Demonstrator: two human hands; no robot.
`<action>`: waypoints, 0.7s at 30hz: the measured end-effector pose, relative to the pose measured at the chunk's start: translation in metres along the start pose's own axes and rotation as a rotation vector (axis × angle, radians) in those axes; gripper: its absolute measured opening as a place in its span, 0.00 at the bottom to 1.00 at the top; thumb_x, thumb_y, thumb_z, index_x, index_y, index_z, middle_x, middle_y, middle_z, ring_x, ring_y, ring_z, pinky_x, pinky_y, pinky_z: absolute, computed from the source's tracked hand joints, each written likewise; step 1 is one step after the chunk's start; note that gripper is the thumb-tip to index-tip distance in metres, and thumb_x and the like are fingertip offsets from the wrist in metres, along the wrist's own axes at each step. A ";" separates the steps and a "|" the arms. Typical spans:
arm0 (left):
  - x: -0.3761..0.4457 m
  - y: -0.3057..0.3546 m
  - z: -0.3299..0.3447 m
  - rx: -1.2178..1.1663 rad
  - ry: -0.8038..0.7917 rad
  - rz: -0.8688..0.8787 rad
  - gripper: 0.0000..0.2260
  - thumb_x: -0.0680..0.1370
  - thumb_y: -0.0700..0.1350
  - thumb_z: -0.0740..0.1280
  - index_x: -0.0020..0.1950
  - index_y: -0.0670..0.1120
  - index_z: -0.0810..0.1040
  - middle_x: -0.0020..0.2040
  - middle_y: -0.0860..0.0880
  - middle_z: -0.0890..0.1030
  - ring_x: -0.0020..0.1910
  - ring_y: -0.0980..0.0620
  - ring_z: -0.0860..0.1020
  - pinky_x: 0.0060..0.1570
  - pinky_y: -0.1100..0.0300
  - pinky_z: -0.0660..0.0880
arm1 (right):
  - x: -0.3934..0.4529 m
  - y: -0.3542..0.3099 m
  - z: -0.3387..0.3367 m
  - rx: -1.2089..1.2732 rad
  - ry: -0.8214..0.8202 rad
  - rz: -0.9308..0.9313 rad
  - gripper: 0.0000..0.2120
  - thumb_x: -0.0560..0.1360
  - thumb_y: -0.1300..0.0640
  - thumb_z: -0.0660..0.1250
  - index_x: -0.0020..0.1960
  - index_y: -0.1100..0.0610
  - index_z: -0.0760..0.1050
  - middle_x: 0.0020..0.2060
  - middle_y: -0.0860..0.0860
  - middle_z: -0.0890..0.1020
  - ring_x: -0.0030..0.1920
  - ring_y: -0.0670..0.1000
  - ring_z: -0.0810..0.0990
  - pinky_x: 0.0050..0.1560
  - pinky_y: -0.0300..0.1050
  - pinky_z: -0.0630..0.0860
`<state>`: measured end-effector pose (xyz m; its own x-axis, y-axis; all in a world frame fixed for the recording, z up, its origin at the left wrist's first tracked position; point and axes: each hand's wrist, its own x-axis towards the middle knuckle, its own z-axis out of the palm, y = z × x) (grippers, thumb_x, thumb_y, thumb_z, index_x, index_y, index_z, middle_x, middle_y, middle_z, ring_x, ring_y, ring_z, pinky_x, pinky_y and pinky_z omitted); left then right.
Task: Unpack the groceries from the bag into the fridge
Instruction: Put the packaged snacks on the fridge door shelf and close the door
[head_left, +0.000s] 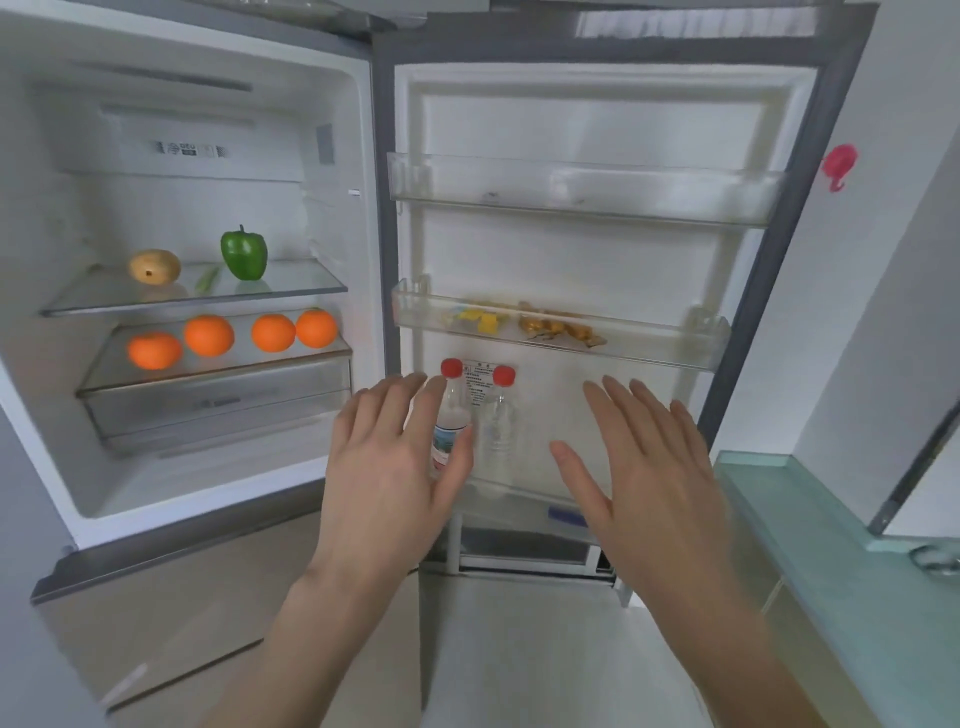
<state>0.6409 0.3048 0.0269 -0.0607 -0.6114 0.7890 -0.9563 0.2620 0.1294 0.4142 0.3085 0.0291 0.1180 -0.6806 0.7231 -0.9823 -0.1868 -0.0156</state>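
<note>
— Where are your hands?
— My left hand (387, 467) and right hand (649, 467) are spread flat, holding nothing, before the door's bottom shelf (519, 499).
— The groceries?
— Two clear red-capped plastic bottles (498, 415) stand at that shelf's left end

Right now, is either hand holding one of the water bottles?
No: the left hand and right hand are both open with straight fingers, in front of the bottles.

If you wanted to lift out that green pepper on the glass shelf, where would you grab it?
Probably around its broad middle, coming straight in from the open front of the fridge. The green pepper stands upright, stem up, on the glass shelf, with clear space either side; the potato sits well apart. The thin stem looks too slight to hold.
</note>
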 end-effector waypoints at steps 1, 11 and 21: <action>-0.003 0.006 -0.003 0.002 -0.001 -0.004 0.21 0.82 0.55 0.62 0.70 0.44 0.77 0.66 0.45 0.80 0.67 0.42 0.76 0.68 0.44 0.71 | -0.004 0.001 -0.003 0.010 -0.009 0.000 0.36 0.83 0.33 0.44 0.76 0.56 0.72 0.73 0.56 0.76 0.75 0.59 0.72 0.78 0.60 0.63; -0.012 0.071 0.011 0.094 -0.131 -0.052 0.20 0.81 0.56 0.61 0.66 0.46 0.79 0.62 0.47 0.82 0.62 0.44 0.78 0.66 0.47 0.73 | -0.011 0.061 -0.001 0.127 -0.119 -0.002 0.40 0.81 0.29 0.40 0.76 0.53 0.71 0.73 0.54 0.76 0.76 0.58 0.72 0.78 0.60 0.63; -0.002 0.158 0.079 0.162 -0.210 -0.214 0.20 0.80 0.57 0.58 0.62 0.47 0.80 0.57 0.49 0.83 0.58 0.43 0.80 0.61 0.47 0.75 | -0.006 0.183 0.044 0.373 -0.234 -0.057 0.36 0.80 0.30 0.50 0.76 0.54 0.70 0.73 0.53 0.76 0.74 0.57 0.74 0.71 0.55 0.71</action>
<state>0.4677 0.2885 -0.0013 0.1046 -0.7843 0.6115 -0.9858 -0.0004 0.1681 0.2404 0.2473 -0.0083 0.2427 -0.7960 0.5545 -0.8586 -0.4423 -0.2592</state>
